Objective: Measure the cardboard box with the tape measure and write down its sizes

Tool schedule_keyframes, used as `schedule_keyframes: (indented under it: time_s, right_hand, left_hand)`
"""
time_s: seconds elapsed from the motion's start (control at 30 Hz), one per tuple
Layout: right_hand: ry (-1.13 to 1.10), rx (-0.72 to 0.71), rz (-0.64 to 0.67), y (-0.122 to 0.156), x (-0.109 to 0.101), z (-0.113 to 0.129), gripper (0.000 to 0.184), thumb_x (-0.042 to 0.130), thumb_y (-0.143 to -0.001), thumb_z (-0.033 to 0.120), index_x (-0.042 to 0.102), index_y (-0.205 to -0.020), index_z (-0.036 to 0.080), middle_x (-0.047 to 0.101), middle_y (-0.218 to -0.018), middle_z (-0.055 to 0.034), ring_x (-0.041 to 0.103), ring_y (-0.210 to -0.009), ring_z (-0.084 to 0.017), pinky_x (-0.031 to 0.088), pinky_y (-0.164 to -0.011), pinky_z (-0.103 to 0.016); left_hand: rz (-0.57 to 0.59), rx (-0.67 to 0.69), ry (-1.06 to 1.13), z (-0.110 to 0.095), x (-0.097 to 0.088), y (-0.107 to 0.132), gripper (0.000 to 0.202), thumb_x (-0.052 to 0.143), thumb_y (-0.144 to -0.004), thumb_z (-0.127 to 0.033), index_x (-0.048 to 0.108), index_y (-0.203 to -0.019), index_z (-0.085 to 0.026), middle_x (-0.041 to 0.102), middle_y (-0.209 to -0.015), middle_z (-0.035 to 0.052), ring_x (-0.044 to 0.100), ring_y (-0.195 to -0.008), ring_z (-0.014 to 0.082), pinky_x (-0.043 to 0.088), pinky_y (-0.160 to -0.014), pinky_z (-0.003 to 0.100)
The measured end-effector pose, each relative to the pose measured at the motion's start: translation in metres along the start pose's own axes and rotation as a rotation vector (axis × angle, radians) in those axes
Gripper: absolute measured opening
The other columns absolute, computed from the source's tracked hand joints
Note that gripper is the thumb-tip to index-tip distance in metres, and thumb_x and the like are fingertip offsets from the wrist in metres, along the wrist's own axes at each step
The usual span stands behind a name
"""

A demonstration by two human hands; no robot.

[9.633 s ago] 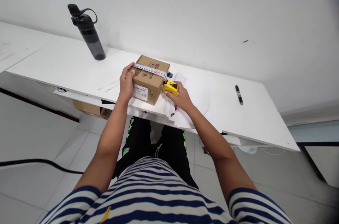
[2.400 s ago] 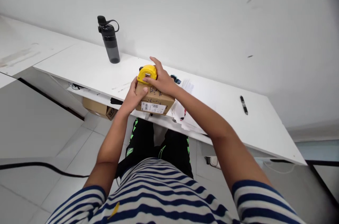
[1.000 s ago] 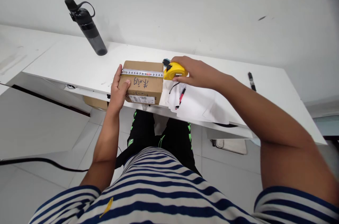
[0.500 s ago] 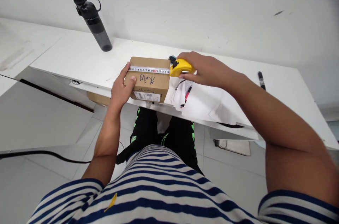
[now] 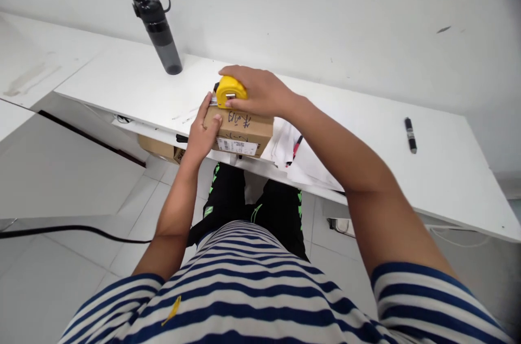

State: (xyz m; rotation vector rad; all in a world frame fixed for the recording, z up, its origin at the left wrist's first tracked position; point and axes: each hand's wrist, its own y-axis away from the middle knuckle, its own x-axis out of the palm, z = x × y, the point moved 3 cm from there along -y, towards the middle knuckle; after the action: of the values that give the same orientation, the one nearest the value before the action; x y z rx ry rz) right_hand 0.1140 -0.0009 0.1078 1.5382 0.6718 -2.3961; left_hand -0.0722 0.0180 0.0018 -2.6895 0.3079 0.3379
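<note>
A small cardboard box [image 5: 260,126] with handwriting and a white label [image 5: 238,146] rests at the front of the white desk [image 5: 366,116]. My left hand [image 5: 203,132] is closed on its left end, thumb on the front part, fingers along the left edge. Gripped in my right hand [image 5: 264,91] is a yellow tape measure [image 5: 231,88], held over the left part of the box's top, close to my left fingertips. Only a short bit of blade shows between the case and those fingers; most of the box top is hidden behind my right hand.
A dark water bottle [image 5: 160,34] stands at the back left near the wall. White papers [image 5: 315,159] and a red-and-black pen [image 5: 297,146] lie right of the box. A black marker [image 5: 410,135] lies farther right. Another cardboard box [image 5: 157,147] sits under the desk.
My right hand has moved the tape measure leftward from the box's right end to its left end, and the extended blade has shortened. My left hand stays on the box.
</note>
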Motion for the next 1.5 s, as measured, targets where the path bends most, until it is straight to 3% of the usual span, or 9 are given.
schedule_keyframes:
  time_s: [0.33, 0.53, 0.67, 0.77, 0.9, 0.97, 1.13, 1.3, 1.5]
  right_hand:
    - [-0.175, -0.039, -0.108, -0.032, 0.014, 0.014, 0.07, 0.066, -0.086, 0.061, 0.048, -0.146, 0.029, 0.054, -0.15, -0.0041, 0.046, -0.142, -0.031, 0.045, -0.114, -0.046]
    - [-0.362, 0.033, -0.792, 0.062, -0.013, -0.006, 0.072, 0.063, -0.087, 0.066, 0.042, -0.147, 0.031, 0.042, -0.158, -0.0047, 0.05, -0.138, -0.025, 0.044, -0.115, -0.042]
    - [-0.635, 0.4, -1.271, 0.138, 0.021, -0.04, 0.062, 0.04, -0.094, 0.072, 0.046, -0.137, 0.028, 0.055, -0.131, -0.0092, 0.061, -0.123, -0.028, 0.052, -0.103, -0.051]
    - [-0.792, 0.593, -1.176, 0.162, 0.06, -0.048, 0.069, 0.029, -0.095, 0.075, 0.038, -0.145, 0.028, 0.056, -0.125, -0.0116, 0.065, -0.112, -0.027, 0.059, -0.089, -0.048]
    - [-0.685, 0.493, -0.981, 0.17, 0.081, -0.023, 0.078, 0.007, -0.095, 0.077, 0.026, -0.156, 0.031, 0.052, -0.134, -0.0125, 0.062, -0.116, -0.025, 0.058, -0.088, -0.043]
    - [-0.568, 0.382, -0.86, 0.174, 0.077, -0.012, 0.083, 0.006, -0.093, 0.079, 0.034, -0.153, 0.03, 0.055, -0.131, -0.0117, 0.06, -0.119, -0.026, 0.055, -0.094, -0.044]
    - [-0.152, 0.544, -0.694, 0.202, 0.052, -0.054, 0.063, 0.014, -0.105, 0.056, 0.06, -0.135, 0.025, 0.062, -0.111, -0.011, 0.062, -0.103, -0.025, 0.051, -0.091, -0.042]
    - [0.239, 0.6, 0.021, 0.21, 0.067, -0.107, 0.051, 0.036, -0.1, 0.023, 0.05, -0.15, 0.026, 0.065, -0.119, -0.0132, 0.063, -0.084, -0.023, 0.039, -0.065, -0.032]
    - [0.382, 0.488, 0.092, 0.206, 0.072, -0.123, 0.046, 0.033, -0.102, 0.022, 0.056, -0.141, 0.019, 0.065, -0.125, -0.0137, 0.062, -0.084, -0.022, 0.03, -0.061, -0.031]
  left_hand:
    - [-0.205, 0.0, 0.253, 0.021, 0.025, -0.002, 0.082, 0.058, -0.09, -0.066, 0.024, -0.158, -0.035, 0.053, -0.15, 0.0069, 0.051, -0.142, 0.0272, 0.043, -0.116, 0.043]
    - [-0.325, 0.041, 0.229, 0.036, 0.028, -0.043, 0.081, 0.067, -0.085, -0.062, 0.031, -0.152, -0.035, 0.054, -0.146, 0.0093, 0.048, -0.143, 0.0275, 0.037, -0.122, 0.046]
    - [-0.527, 0.154, 0.185, 0.006, 0.029, -0.044, 0.076, 0.064, -0.087, -0.062, 0.033, -0.151, -0.035, 0.035, -0.162, 0.0075, 0.029, -0.155, 0.0271, 0.024, -0.129, 0.047]
    - [-0.482, 0.242, 0.259, -0.032, 0.051, -0.003, 0.071, 0.059, -0.086, -0.071, 0.04, -0.145, -0.035, 0.042, -0.156, 0.0066, 0.04, -0.149, 0.027, 0.032, -0.126, 0.048]
    - [0.156, -0.036, 0.519, -0.062, 0.116, 0.06, 0.071, 0.065, -0.077, -0.077, 0.056, -0.129, -0.03, 0.064, -0.134, 0.0095, 0.058, -0.133, 0.0297, 0.056, -0.101, 0.044]
    - [0.221, -0.116, 0.537, -0.063, 0.134, 0.073, 0.063, 0.065, -0.078, -0.075, 0.063, -0.115, -0.023, 0.073, -0.116, 0.01, 0.069, -0.114, 0.0274, 0.059, -0.091, 0.04]
    - [0.461, 0.084, 0.284, -0.057, 0.133, 0.049, 0.054, 0.079, -0.075, -0.058, 0.068, -0.111, -0.02, 0.075, -0.117, 0.011, 0.071, -0.111, 0.0268, 0.058, -0.096, 0.041]
    - [0.988, 0.32, -0.317, -0.046, 0.146, 0.031, 0.075, 0.076, -0.075, -0.06, 0.06, -0.139, -0.023, 0.057, -0.15, 0.0127, 0.037, -0.152, 0.0318, 0.016, -0.129, 0.056]
    - [0.998, 0.402, -0.522, -0.026, 0.143, 0.028, 0.057, 0.07, -0.077, -0.065, 0.072, -0.116, -0.022, 0.054, -0.154, 0.0077, 0.033, -0.152, 0.0353, 0.016, -0.128, 0.058]
